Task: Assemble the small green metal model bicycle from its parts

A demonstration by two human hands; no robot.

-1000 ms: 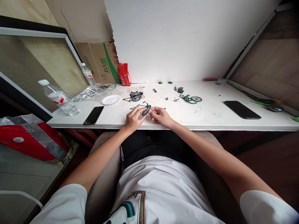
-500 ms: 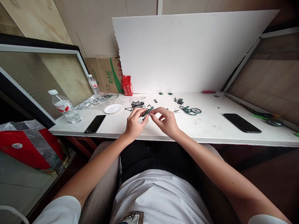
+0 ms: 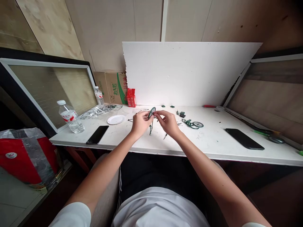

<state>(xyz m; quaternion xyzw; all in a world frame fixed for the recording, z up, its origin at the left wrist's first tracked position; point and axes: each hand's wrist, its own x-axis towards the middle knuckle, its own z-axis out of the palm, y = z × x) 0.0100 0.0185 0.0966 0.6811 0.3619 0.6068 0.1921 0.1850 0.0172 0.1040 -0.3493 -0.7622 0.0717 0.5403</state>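
Above the long white rectangular tabletop [image 3: 208, 140], the left hand [image 3: 139, 124] grasps a small dark-green model bicycle [image 3: 151, 112] by its thin wheel, while the right hand [image 3: 169, 122] has thumb and forefinger pinched together at the wheel's side, anything between them hidden. To their right lies a similar green spoked-wheel piece [image 3: 193, 124], with small dark-green blocks [image 3: 182, 114] just beyond.

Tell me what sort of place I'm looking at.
Likely a makeshift indoor hobby corner, though whether home or workroom I cannot tell. It shows in the white table, the small green wheel in hand and the bicycle-like model lying on the table.
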